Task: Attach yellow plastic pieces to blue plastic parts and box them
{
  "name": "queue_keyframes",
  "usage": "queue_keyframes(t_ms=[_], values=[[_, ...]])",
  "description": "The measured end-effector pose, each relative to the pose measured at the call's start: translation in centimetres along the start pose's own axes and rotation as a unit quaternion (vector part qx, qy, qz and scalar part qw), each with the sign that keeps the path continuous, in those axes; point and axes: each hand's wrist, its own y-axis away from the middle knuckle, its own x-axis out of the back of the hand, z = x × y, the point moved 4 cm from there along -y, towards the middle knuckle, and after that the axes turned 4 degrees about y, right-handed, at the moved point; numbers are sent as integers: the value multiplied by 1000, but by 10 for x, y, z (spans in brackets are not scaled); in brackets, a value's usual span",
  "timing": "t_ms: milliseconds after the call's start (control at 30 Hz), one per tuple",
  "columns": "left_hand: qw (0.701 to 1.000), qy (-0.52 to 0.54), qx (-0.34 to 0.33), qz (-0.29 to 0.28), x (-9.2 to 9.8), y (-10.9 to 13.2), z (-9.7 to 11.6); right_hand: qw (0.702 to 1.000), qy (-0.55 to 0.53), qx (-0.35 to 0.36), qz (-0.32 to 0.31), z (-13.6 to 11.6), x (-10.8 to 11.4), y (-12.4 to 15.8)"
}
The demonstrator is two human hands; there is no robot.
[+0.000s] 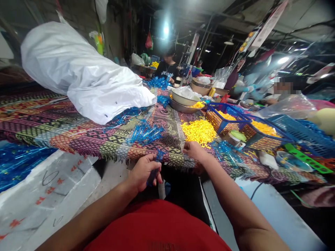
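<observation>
Holding blue plastic strand [158, 156] in left hand [143, 172], you had right hand [193, 150] apart, by yellow pieces [197, 131] heaped within reach.

This is a cramped, dimly lit workshop for hand piecework, under a low roof [264, 14] with a bright overhead lamp [166, 30]. Just ahead of the right hand [195, 151], a heap of small yellow plastic parts [199, 132] and blue-rimmed orange mesh baskets [227, 120] crowd a woven patterned table cloth [62, 118]. Ahead of the left hand [143, 172] lies a bulging white plastic sack [81, 73], and a co-worker [167, 68] sits farther along.
</observation>
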Motion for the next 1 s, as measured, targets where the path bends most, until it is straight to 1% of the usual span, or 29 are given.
queue_keyframes(t_ms=[133, 200, 333, 433, 500, 567, 667, 733, 867, 1000], values=[[1000, 7, 5, 0, -1, 2, -2, 998, -38, 59, 8, -2, 1, 0], [1000, 9, 7, 3, 0, 3, -2, 996, -45, 75, 12, -1, -1, 1], [1000, 10, 10, 2, 1, 4, -3, 998, -32, 43, 23, 7, -6, 3], [1000, 9, 11, -7, -1, 5, -4, 999, -18, 18, 32, 12, -5, 5], [1000, 7, 13, -8, -2, 5, -4, 999, -13, 21, 41, 11, -2, 7], [1000, 6, 13, -5, -2, 6, -4, 998, -11, 40, 45, 7, 2, 8], [1000, 6, 14, -8, -4, 6, -5, 997, 0, 67, 29, 0, 4, 8], [1000, 7, 14, -12, -4, 6, -5, 998, 12, 66, 19, -2, 3, 8], [1000, 5, 14, -12, -2, 5, -5, 998, 18, 51, 9, 2, 3, 10], [1000, 9, 19, -10, -2, 3, -5, 998, -9, 63, 24, 8, 2, 9]])
